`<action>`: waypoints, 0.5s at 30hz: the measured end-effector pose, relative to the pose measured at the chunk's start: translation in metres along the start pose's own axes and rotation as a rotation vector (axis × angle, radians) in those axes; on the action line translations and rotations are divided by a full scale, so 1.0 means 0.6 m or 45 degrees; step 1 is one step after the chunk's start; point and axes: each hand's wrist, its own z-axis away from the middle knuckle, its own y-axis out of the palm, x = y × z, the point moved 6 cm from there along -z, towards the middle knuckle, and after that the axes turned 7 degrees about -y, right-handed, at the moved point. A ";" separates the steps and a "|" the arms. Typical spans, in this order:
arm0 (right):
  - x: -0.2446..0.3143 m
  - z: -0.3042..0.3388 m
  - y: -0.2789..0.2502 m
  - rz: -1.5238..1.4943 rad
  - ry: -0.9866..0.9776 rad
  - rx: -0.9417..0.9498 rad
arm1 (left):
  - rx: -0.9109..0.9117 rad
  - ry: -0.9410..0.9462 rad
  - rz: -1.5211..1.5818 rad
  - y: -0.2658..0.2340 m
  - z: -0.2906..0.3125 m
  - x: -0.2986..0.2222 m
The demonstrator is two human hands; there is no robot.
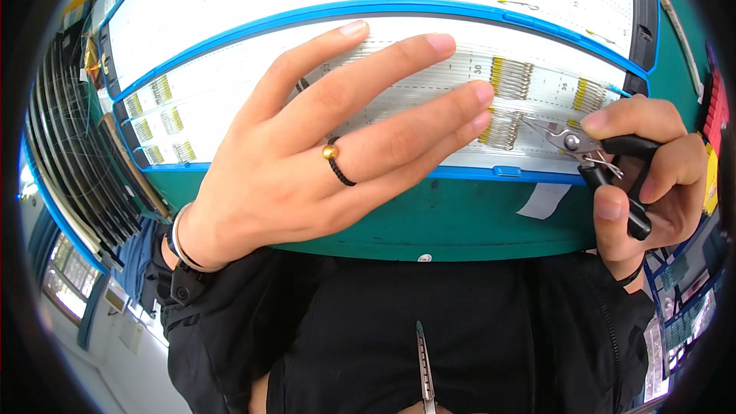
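Note:
A shallow white case with blue edges (502, 172) lies open on a green mat, its printed inner board holding rows of small yellow-and-silver hook-like pieces (512, 79). My left hand (307, 153) rests flat over the middle of the lower half, fingers stretched to the right, hiding what lies beneath. Its fingertips touch or almost touch a right-hand row (502, 130). My right hand (659, 169) is closed around small nippers (571, 140) with black handles. Their tips point left and sit beside that row; whether they grip anything is too small to tell.
More rows of the pieces (161, 90) line the left end of the case. Its upper half bears a few loose ones (521, 4). A white paper scrap (544, 200) lies on the green mat (429, 218). Metal tweezers (424, 364) stand out against my black clothing.

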 end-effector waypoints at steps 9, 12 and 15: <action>0.001 0.008 -0.004 0.132 0.050 -0.075 | 0.053 -0.048 0.029 0.002 0.003 0.002; 0.002 0.010 -0.008 0.142 0.054 -0.101 | 0.048 -0.047 0.045 0.000 -0.001 0.002; 0.002 0.010 -0.006 0.140 0.075 -0.101 | 0.035 -0.051 0.054 0.003 0.001 0.003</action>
